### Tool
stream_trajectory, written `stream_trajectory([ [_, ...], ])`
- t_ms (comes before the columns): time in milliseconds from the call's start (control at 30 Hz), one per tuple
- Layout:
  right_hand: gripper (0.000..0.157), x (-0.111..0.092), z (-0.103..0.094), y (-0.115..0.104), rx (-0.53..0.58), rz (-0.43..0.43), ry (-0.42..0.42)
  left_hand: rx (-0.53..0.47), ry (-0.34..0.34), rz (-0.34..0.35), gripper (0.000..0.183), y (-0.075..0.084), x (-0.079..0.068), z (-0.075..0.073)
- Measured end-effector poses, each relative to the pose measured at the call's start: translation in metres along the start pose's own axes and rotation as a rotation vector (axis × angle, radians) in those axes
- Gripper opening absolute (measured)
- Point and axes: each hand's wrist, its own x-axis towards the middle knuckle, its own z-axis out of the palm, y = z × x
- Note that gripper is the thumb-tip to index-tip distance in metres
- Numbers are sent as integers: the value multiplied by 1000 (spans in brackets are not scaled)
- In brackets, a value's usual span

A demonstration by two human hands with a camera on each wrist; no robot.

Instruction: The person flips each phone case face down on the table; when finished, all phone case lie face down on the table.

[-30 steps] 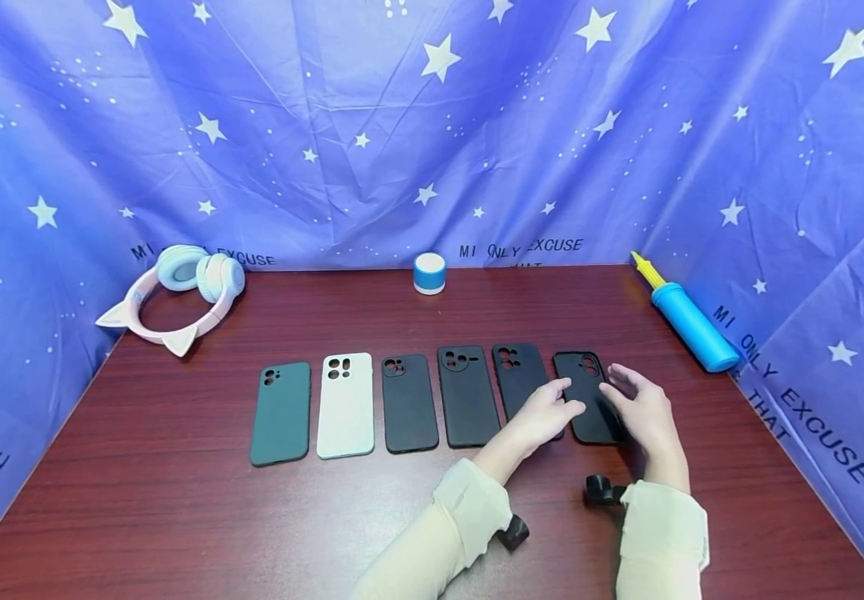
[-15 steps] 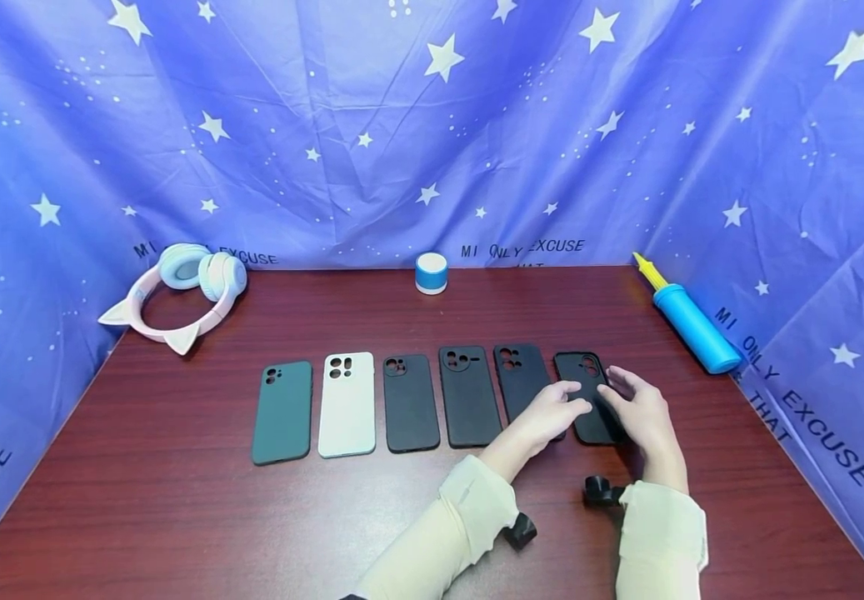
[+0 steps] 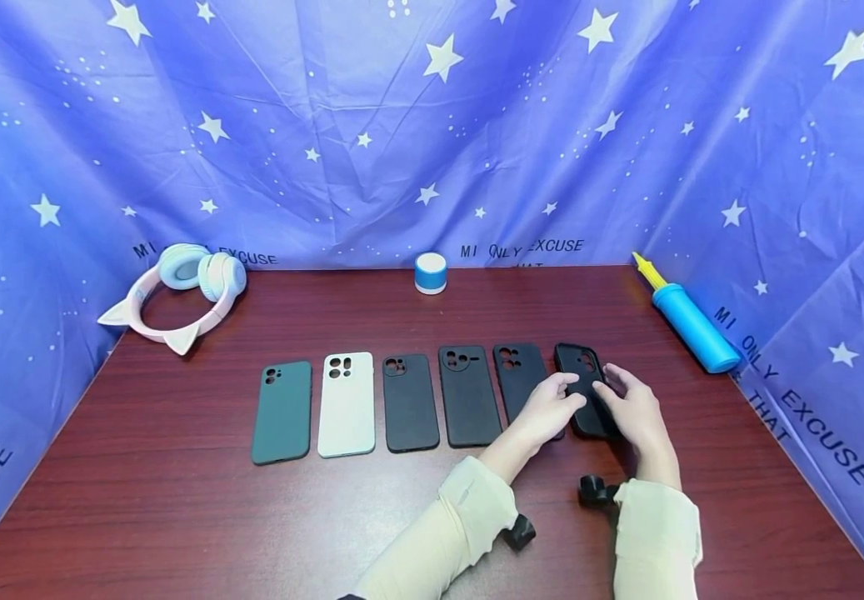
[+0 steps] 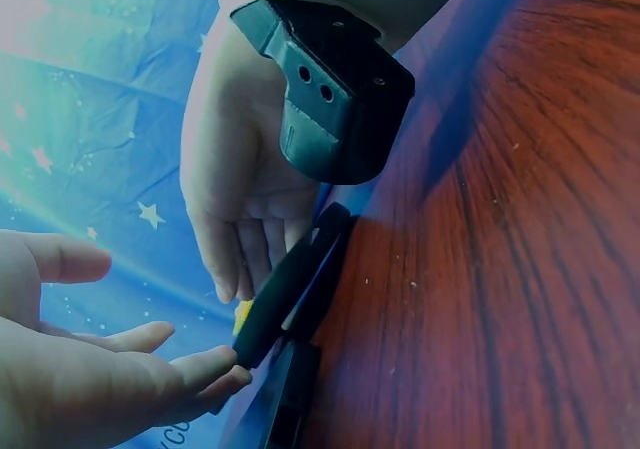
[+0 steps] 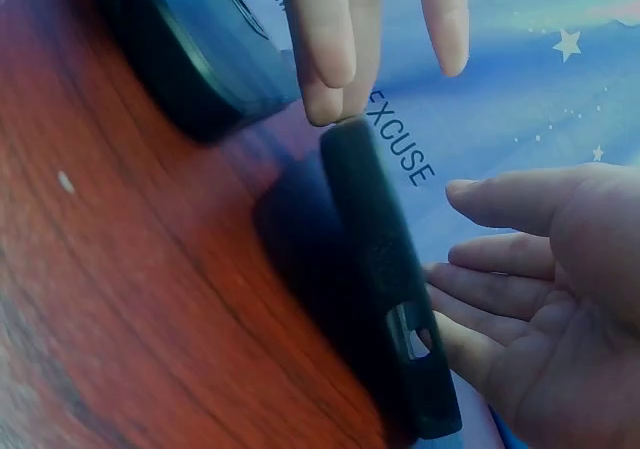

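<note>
A black phone case (image 3: 592,421), the rightmost in a row, lies inner side up with its camera cutout at the upper right. It is tilted and partly raised off the table, as the right wrist view shows with its edge (image 5: 380,239) over a dark shadow. My left hand (image 3: 544,408) touches its left side with nearly straight fingertips, thumb apart. My right hand (image 3: 634,408) is at its right side, fingers extended against it and thumb apart in the right wrist view. Just left lies another black phone case (image 3: 516,375), partly behind my left hand.
Further left lie two black phone cases (image 3: 471,408) (image 3: 412,408), a white case (image 3: 347,408) and a green case (image 3: 282,417). Cat-ear headphones (image 3: 214,321), a blue and white cylinder (image 3: 430,275) and a blue hand pump (image 3: 694,325) stand around the table's back.
The rightmost black case has tilted up and shifted slightly away from the person. My right hand has moved a little left and forward; the left hand has shifted slightly.
</note>
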Motion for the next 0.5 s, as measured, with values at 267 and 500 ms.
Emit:
stream_trajectory([
  [267, 60, 1, 3, -1, 57, 2, -17, -88, 45, -3, 50, -2, 1, 0],
  [500, 62, 2, 6, -2, 124, -10, -56, -170, 47, 35, 52, -3, 1, 0],
])
